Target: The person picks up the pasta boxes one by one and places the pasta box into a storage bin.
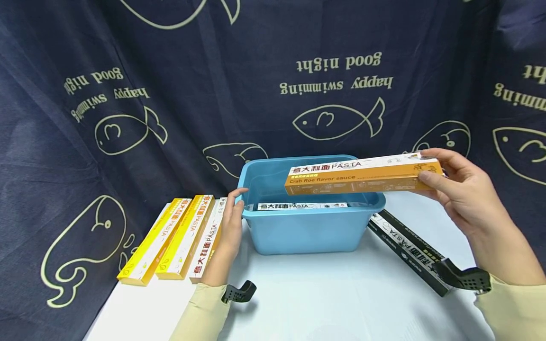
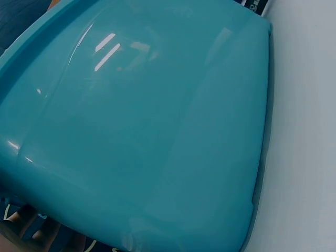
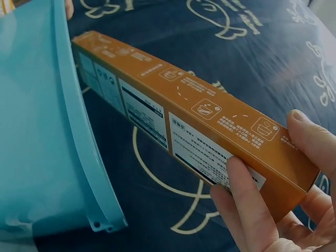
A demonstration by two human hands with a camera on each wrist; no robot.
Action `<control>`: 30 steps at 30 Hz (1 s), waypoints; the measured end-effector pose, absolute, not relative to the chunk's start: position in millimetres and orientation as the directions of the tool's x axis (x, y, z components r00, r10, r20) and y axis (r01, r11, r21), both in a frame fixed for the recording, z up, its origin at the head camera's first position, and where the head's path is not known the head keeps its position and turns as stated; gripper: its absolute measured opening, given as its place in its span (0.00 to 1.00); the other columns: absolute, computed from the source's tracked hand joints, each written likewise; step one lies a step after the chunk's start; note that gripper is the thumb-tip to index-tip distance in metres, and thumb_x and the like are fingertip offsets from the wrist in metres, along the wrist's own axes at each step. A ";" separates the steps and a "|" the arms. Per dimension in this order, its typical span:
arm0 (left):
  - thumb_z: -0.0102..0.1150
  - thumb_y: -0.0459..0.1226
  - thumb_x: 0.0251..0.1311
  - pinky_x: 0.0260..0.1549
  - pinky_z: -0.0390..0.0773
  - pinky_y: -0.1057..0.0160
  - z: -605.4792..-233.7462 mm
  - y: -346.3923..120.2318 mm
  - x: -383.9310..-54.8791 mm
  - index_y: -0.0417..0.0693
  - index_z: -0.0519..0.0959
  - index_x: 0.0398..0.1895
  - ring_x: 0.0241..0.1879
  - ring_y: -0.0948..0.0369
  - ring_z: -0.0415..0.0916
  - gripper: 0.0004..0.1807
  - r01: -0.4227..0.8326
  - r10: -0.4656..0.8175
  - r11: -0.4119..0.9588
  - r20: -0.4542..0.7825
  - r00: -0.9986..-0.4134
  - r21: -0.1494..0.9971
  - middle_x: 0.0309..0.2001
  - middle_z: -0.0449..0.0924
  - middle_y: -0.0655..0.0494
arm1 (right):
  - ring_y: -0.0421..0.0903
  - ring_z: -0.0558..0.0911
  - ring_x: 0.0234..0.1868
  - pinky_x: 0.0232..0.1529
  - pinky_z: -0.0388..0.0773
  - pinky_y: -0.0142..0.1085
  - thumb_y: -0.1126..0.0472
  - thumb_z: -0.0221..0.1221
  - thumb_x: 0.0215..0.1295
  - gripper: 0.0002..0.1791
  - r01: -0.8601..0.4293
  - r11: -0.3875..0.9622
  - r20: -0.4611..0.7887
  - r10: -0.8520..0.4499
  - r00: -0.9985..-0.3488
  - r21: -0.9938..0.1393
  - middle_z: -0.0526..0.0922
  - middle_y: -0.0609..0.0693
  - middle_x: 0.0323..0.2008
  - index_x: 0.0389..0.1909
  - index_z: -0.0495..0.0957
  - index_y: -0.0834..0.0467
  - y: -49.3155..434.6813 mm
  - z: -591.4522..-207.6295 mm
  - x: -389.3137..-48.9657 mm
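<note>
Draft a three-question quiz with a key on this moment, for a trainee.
1. How many boxes lie left of the tub?
2. True or false: the left hand is holding a box.
3. What does the right hand hold? A) a yellow box; B) an orange box; C) a black box.

Key: 1. Three. 2. False; it is at the tub's left end. 3. B.
</note>
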State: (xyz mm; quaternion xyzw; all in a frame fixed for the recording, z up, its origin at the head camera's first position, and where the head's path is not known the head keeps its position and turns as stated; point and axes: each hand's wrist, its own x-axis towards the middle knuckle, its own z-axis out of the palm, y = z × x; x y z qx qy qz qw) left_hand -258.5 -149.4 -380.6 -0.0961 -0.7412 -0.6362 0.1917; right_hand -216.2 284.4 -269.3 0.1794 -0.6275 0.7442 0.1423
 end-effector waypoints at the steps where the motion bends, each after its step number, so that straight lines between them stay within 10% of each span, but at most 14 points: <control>1: 0.37 0.46 0.73 0.72 0.53 0.44 -380.3 -149.4 -258.6 0.56 0.69 0.66 0.73 0.56 0.56 0.22 0.391 -0.101 0.170 0.410 -0.906 0.905 0.73 0.63 0.55 | 0.47 0.67 0.58 0.43 0.84 0.29 0.79 0.57 0.64 0.26 -0.423 -0.158 0.432 -0.021 -0.902 -0.892 0.68 0.49 0.59 0.64 0.72 0.64 282.4 -268.1 -217.1; 30: 0.37 0.49 0.72 0.73 0.52 0.39 -381.8 -149.3 -258.8 0.59 0.69 0.65 0.74 0.54 0.54 0.22 0.384 -0.092 0.159 0.401 -0.911 0.909 0.74 0.60 0.56 | 0.50 0.69 0.58 0.46 0.81 0.27 0.57 0.67 0.64 0.30 -0.212 0.232 0.192 -0.108 -0.976 -0.949 0.68 0.42 0.60 0.66 0.70 0.52 227.1 -268.9 -243.2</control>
